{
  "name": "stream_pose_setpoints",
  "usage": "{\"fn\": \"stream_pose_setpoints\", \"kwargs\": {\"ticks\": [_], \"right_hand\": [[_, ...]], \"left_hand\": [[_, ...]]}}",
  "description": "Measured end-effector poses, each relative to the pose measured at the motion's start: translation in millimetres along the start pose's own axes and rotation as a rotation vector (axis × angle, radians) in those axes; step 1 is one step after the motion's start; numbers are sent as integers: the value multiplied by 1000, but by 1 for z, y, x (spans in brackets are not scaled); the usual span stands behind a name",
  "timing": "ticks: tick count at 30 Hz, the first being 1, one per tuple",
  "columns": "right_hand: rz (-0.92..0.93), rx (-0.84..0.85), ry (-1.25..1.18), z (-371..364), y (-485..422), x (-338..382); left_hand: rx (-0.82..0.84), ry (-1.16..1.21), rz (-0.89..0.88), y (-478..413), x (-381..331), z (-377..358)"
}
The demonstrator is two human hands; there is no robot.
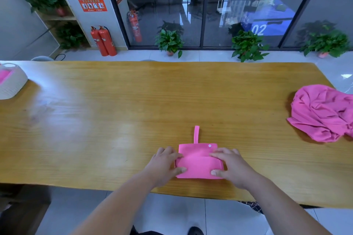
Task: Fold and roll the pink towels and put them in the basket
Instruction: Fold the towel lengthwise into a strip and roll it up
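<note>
A folded pink towel (198, 162) lies near the table's front edge, partly rolled, with a thin strap pointing away from me and a white snap at its far right corner. My left hand (164, 164) grips the roll's left end, thumb in front and fingers over the top. My right hand (229, 166) grips the right end the same way. A crumpled heap of pink towels (322, 112) sits at the table's right edge. The white woven basket (13, 86) stands at the far left, with something pink inside.
The long wooden table (133, 105) stretches across the view. Beyond it are potted plants (170, 42), red fire extinguishers (103, 41) and a glass wall; a person stands behind the glass. A dark chair is at the lower left.
</note>
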State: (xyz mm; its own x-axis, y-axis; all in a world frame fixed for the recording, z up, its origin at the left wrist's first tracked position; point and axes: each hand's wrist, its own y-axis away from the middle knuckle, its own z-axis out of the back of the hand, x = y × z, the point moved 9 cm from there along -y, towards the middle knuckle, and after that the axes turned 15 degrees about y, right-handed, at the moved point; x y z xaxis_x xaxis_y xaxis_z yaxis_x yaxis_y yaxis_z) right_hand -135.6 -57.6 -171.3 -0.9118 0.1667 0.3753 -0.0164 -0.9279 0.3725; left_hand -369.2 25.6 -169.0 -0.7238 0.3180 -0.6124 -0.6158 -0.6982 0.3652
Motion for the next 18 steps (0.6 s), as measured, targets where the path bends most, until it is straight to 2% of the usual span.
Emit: {"fn": "stream_pose_setpoints", "kwargs": {"ticks": [3,5,7,10,14,18], "right_hand": [[108,-252,121,15,7,24],[129,-293,280,16,12,35],[107,-256,378,14,11,38],[64,-181,399,14,-1,38],[-6,-68,178,14,-17,25],[-87,-16,33,13,-30,17]], "left_hand": [[36,-14,82,-10,0,8],[60,-49,131,-16,-3,13],[25,-74,176,-20,-5,18],[-137,-59,267,-19,-5,30],[-342,83,335,-6,-8,33],[-380,338,452,2,-2,15]]}}
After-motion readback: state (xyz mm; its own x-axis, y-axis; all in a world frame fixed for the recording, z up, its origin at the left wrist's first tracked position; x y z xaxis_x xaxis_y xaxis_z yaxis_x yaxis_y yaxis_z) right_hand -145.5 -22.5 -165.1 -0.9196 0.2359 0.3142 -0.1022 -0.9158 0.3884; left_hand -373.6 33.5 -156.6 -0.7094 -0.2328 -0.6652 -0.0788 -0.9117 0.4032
